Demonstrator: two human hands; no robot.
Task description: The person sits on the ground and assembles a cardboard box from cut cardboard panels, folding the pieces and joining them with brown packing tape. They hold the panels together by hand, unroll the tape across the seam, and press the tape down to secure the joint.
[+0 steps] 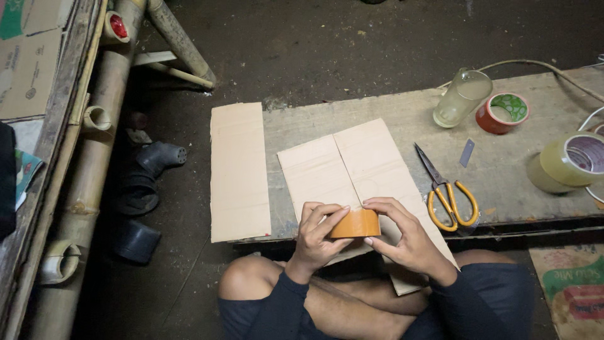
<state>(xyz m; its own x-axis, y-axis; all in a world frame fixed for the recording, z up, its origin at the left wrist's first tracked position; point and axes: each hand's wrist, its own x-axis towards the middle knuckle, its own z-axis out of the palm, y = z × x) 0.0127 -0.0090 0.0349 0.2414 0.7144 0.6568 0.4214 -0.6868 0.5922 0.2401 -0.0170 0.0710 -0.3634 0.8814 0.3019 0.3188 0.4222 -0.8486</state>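
An orange-brown roll of tape (pixel 356 224) stands on edge on a creased sheet of cardboard (pixel 352 165). My left hand (pixel 318 234) grips the roll from the left, fingers curled over its top. My right hand (pixel 402 236) holds it from the right, fingertips on its upper rim. The cardboard lies on a low wooden board (pixel 402 113), its near edge hanging over my crossed legs. A second, narrow cardboard strip (pixel 238 171) lies to the left.
Yellow-handled scissors (pixel 445 190) lie right of the cardboard. Farther right are a tipped clear glass (pixel 461 98), a red-rimmed tape roll (pixel 503 112), a small grey blade (pixel 467 153) and a large clear tape roll (pixel 569 161). Bamboo poles (pixel 94 157) and black rubber pieces (pixel 148 182) lie left.
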